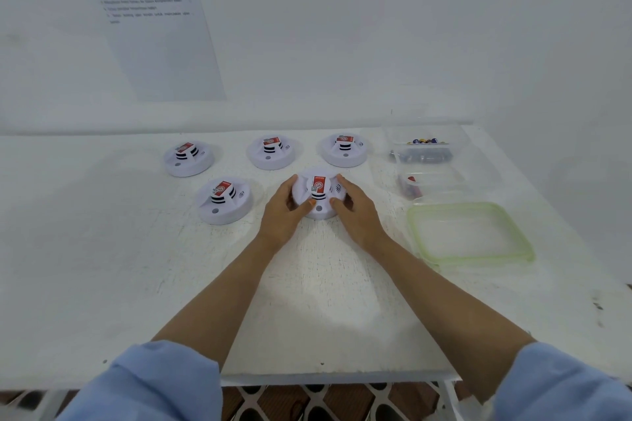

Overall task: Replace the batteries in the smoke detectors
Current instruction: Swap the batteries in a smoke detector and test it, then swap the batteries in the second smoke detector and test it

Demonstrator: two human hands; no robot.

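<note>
White table [102, 249]. Other detectors [224, 202], four, round white plastic, face up, left and behind. Left hand [285, 212] and right hand [357, 212] grip the fifth smoke detector [319, 196] mid-table by its rim: flat, no long axis, red label up, button dot toward the person. Right: clear battery tub [422, 147], green-rimmed lid [470, 234].

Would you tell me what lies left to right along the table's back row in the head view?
Left smoke detector, middle smoke detector, right smoke detector, clear container of batteries.
</note>
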